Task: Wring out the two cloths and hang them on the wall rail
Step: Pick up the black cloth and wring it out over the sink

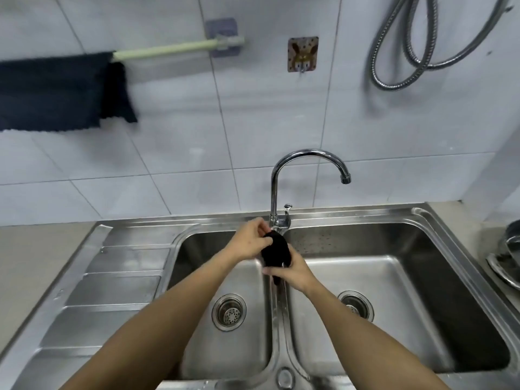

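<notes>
A small black cloth (276,250) is bunched up between both hands, above the divider of the double steel sink (439,237). My left hand (249,243) grips its upper end and my right hand (289,270) grips its lower end, where a tail of cloth hangs down. A dark blue cloth (53,92) hangs spread over the pale green wall rail (171,48) at the upper left. The rail's right part is bare up to its bracket.
A curved chrome tap (284,170) rises just behind my hands, its spout over the right basin. A bunny wall hook (302,54) and a looped metal hose (422,46) are on the tiled wall. A ribbed drainboard (112,280) lies left; metal pots (506,260) stand at right.
</notes>
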